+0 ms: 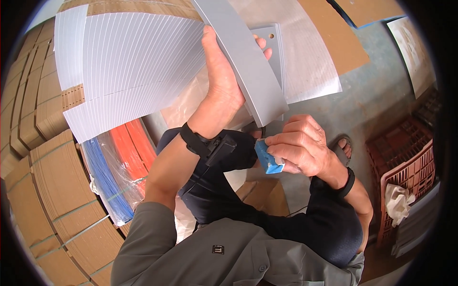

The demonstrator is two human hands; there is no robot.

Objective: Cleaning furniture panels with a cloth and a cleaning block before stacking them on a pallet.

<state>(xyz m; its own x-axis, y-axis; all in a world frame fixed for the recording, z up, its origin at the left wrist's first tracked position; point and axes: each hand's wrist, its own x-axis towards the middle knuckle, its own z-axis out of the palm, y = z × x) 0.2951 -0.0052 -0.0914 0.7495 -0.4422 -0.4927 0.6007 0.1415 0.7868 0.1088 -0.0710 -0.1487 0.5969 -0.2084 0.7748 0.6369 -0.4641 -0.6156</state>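
A long, flat grey panel (248,66) is tilted across the upper middle of the head view. My left hand (222,83) grips it, the thumb along its near left edge and the fingertips showing past its right edge. Between the thumb and fingers of my right hand (303,145) is a small blue block (268,157) with worn, whitish spots. The block is just below the panel's lower end, apart from it. Left of my left hand lies a fanned stack of light grey panels (138,62). Behind the held panel, more grey panels (278,47) show a round hole.
Strapped stacks of brown boards (71,205) fill the left side, beside blue strips (110,176) and orange-red strips (131,148) under clear plastic. A reddish-brown crate (405,167) with a white cloth (399,202) stands at right. Brown sheeting (346,52) lies on the floor at upper right.
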